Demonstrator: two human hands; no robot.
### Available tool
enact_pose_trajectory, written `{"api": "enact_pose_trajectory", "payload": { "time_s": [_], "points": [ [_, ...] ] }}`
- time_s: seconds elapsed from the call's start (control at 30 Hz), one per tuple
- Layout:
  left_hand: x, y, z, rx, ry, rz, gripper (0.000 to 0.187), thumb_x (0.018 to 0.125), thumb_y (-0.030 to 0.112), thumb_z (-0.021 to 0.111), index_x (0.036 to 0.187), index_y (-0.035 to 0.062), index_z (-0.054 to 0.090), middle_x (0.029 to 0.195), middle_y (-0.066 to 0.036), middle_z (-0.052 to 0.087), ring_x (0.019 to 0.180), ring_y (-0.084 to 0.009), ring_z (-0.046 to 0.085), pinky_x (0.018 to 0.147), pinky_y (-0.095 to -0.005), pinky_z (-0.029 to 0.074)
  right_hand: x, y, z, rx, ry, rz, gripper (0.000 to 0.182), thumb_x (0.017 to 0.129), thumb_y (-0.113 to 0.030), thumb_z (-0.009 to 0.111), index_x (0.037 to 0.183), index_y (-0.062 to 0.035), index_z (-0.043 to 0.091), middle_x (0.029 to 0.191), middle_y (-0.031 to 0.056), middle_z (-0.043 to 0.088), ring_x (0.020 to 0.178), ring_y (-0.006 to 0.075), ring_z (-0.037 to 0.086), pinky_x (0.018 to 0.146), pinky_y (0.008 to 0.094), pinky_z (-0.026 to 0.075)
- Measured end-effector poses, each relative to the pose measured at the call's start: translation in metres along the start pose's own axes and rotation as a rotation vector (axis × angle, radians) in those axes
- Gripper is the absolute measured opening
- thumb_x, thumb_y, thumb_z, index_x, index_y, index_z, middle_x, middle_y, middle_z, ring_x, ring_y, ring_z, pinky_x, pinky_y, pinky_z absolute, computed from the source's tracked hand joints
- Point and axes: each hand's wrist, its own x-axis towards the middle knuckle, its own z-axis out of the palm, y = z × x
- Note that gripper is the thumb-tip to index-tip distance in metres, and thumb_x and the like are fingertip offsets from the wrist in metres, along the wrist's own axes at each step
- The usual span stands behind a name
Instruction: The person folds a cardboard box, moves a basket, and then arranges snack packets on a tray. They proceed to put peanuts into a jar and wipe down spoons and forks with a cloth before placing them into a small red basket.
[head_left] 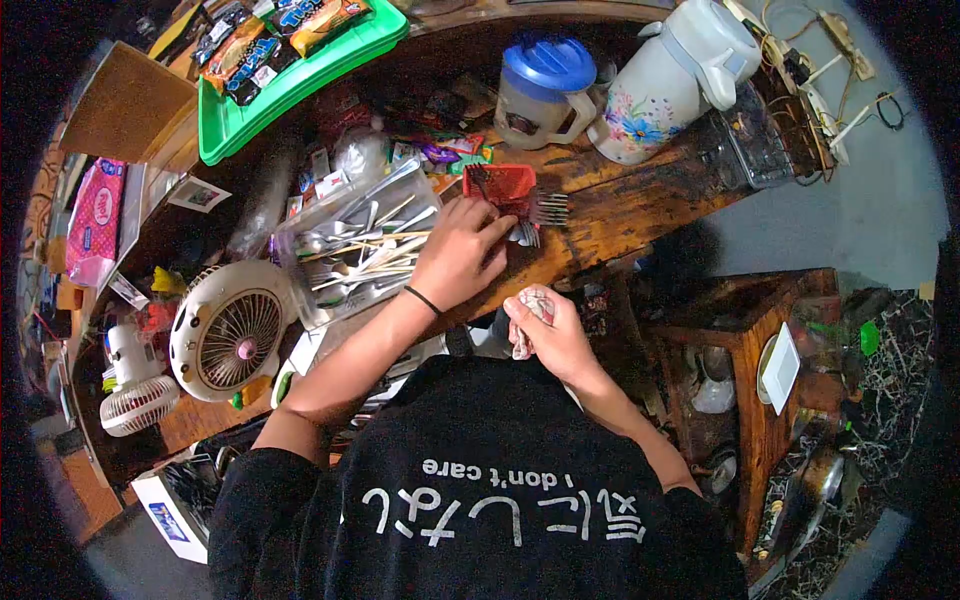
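My left hand [463,250] reaches over the wooden table, its fingers at the near edge of a small red basket [510,183] and at some metal forks [525,234] beside it. What its fingertips pinch is too small to make out. More forks [551,209] lie with their tines to the right of the basket. In front of my chest, my right hand [552,325] is closed round a crumpled, patterned cloth [533,305]. A clear tray [318,312] of spoons and wooden sticks [375,255] sits to the left of my left hand.
Behind the basket stand a blue-lidded jug [545,90] and a floral thermos [665,90]. A green tray [300,85] of snack packets is at the upper left. Fans [235,335] stand at the left. A wooden shelf unit [755,370] is at the right.
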Motion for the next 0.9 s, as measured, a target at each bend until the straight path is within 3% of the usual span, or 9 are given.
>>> {"api": "enact_pose_trajectory", "payload": {
  "time_s": [0.17, 0.23, 0.3, 0.4, 0.5, 0.73, 0.8, 0.87, 0.9],
  "points": [
    [-0.011, 0.002, -0.012, -0.056, 0.086, 0.033, 0.046, 0.073, 0.014, 0.067, 0.118, 0.0074, 0.059, 0.106, -0.014, 0.055, 0.1, -0.0337, 0.052, 0.091, -0.0437, 0.042, 0.003, 0.004, 0.0, -0.015, -0.004, -0.006, 0.018, 0.094, -0.021, 0.059, 0.088, -0.0044, 0.056, 0.065, -0.0012, 0.056, 0.053, 0.0044, 0.051, 0.047, 0.0201, 0.041],
    [-0.023, -0.004, -0.024, -0.029, 0.216, -0.045, 0.045, 0.073, 0.014, 0.067, 0.118, 0.009, 0.06, 0.11, -0.014, 0.056, 0.1, -0.0338, 0.054, 0.092, -0.0416, 0.043, 0.004, 0.005, 0.0, 0.009, -0.015, -0.006, 0.018, 0.094, -0.021, 0.059, 0.09, -0.0042, 0.057, 0.066, -0.0011, 0.057, 0.054, 0.0046, 0.052, 0.048, 0.0202, 0.041],
    [-0.042, -0.035, -0.026, 0.06, 0.347, -0.168, 0.034, 0.077, 0.012, 0.065, 0.11, 0.003, 0.062, 0.102, -0.017, 0.059, 0.095, -0.035, 0.056, 0.084, -0.0414, 0.045, 0.006, 0.005, 0.0, 0.009, -0.023, -0.009, 0.017, 0.094, -0.021, 0.059, 0.089, -0.0041, 0.057, 0.066, -0.0011, 0.057, 0.054, 0.0047, 0.052, 0.048, 0.0204, 0.042],
    [-0.067, -0.082, -0.04, 0.302, 0.315, -0.384, 0.025, 0.077, 0.01, 0.065, 0.101, -0.0002, 0.064, 0.095, -0.018, 0.062, 0.091, -0.038, 0.056, 0.083, -0.0427, 0.046, 0.008, 0.005, 0.003, 0.014, -0.038, -0.019, 0.018, 0.093, -0.022, 0.061, 0.087, -0.0054, 0.057, 0.065, -0.0023, 0.056, 0.052, 0.0043, 0.051, 0.046, 0.0207, 0.042],
    [-0.089, -0.117, -0.052, 0.214, -0.011, -0.416, 0.018, 0.079, 0.008, 0.062, 0.095, 0.006, 0.069, 0.099, -0.018, 0.064, 0.091, -0.0357, 0.06, 0.08, -0.0422, 0.048, 0.008, 0.001, 0.008, 0.027, -0.071, 0.001, 0.018, 0.091, -0.022, 0.063, 0.085, -0.0067, 0.057, 0.063, -0.0031, 0.056, 0.05, 0.0038, 0.051, 0.044, 0.0207, 0.042],
    [-0.088, -0.107, -0.065, 0.286, -0.018, -0.539, 0.017, 0.08, 0.004, 0.059, 0.094, 0.0054, 0.068, 0.1, -0.018, 0.063, 0.09, -0.0372, 0.061, 0.08, -0.043, 0.049, 0.015, 0.002, 0.014, 0.0, -0.093, 0.004, 0.017, 0.091, -0.022, 0.063, 0.085, -0.0063, 0.057, 0.064, -0.0029, 0.056, 0.052, 0.0043, 0.052, 0.046, 0.0215, 0.043],
    [-0.089, -0.111, -0.072, 0.293, 0.331, -0.371, 0.014, 0.082, 0.002, 0.058, 0.094, 0.004, 0.065, 0.098, -0.018, 0.063, 0.088, -0.0378, 0.061, 0.079, -0.0406, 0.049, 0.016, 0.001, 0.014, -0.013, -0.101, -0.028, 0.016, 0.091, -0.021, 0.062, 0.089, -0.0058, 0.057, 0.065, -0.002, 0.057, 0.054, 0.0053, 0.053, 0.048, 0.022, 0.045],
    [-0.071, -0.075, -0.1, 0.23, 0.578, -0.281, 0.008, 0.084, 0.001, 0.061, 0.093, 0.0013, 0.061, 0.092, -0.016, 0.063, 0.083, -0.0303, 0.063, 0.076, -0.0341, 0.049, 0.017, 0.0, 0.015, -0.022, -0.115, -0.057, 0.015, 0.091, -0.02, 0.061, 0.092, -0.0053, 0.056, 0.067, -0.0011, 0.057, 0.056, 0.0062, 0.055, 0.051, 0.0225, 0.046],
    [-0.064, -0.059, -0.109, 0.206, 0.725, -0.259, 0.007, 0.087, 0.001, 0.061, 0.094, 0.0005, 0.059, 0.09, -0.014, 0.063, 0.081, -0.0259, 0.064, 0.075, -0.0314, 0.049, 0.018, -0.001, 0.016, 0.132, -0.135, -0.011, 0.017, 0.092, -0.019, 0.059, 0.1, -0.0051, 0.054, 0.076, 0.0017, 0.059, 0.064, 0.0093, 0.057, 0.057, 0.0245, 0.048]
  ]
}}
